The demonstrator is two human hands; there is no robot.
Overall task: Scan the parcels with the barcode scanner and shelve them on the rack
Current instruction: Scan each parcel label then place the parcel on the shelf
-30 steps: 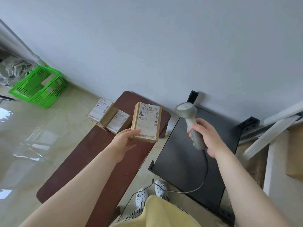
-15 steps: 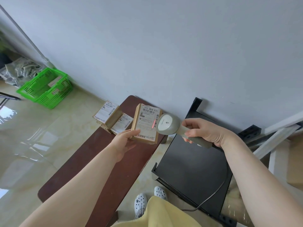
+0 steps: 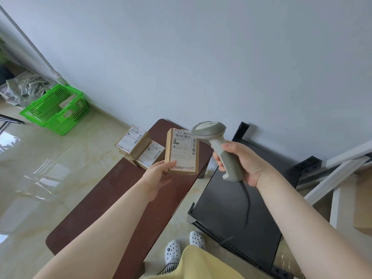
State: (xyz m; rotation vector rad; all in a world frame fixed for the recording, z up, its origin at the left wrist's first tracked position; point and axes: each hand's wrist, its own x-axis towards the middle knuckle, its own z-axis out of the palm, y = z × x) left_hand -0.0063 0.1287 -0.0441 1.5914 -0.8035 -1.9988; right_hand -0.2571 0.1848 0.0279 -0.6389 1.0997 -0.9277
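My right hand (image 3: 244, 163), fingers wrapped round the handle of the grey plastic corded barcode scanner (image 3: 216, 147), has swung the tool back upright: half a second ago its head lay level against the label of the flat brown cardboard parcel (image 3: 182, 152) with a red line of light on the barcode, and now no red line shows and the head sits just beside the parcel's upper right corner, overlapping the end of the printed code. I read that as this parcel's scan being done, which would leave the shelving step next, though nothing here confirms the reading registered. My left hand (image 3: 160, 174) pinches the parcel at its lower left corner, thumb on the labelled face, holding it in the air above the far end of the dark brown rounded wooden bench (image 3: 96, 208). The parcel stands on its short edge, its long axis close to vertical and its white label facing me, the barcode strip running up the right side. The scanner's long axis tilts from the grip at lower right up to the head at upper left. Two more small labelled cardboard parcels (image 3: 141, 148) lie on the bench behind it, unscanned as far as I can judge, and the black metal rack shelf (image 3: 231, 210) waits just to the right of the bench, below my right hand.
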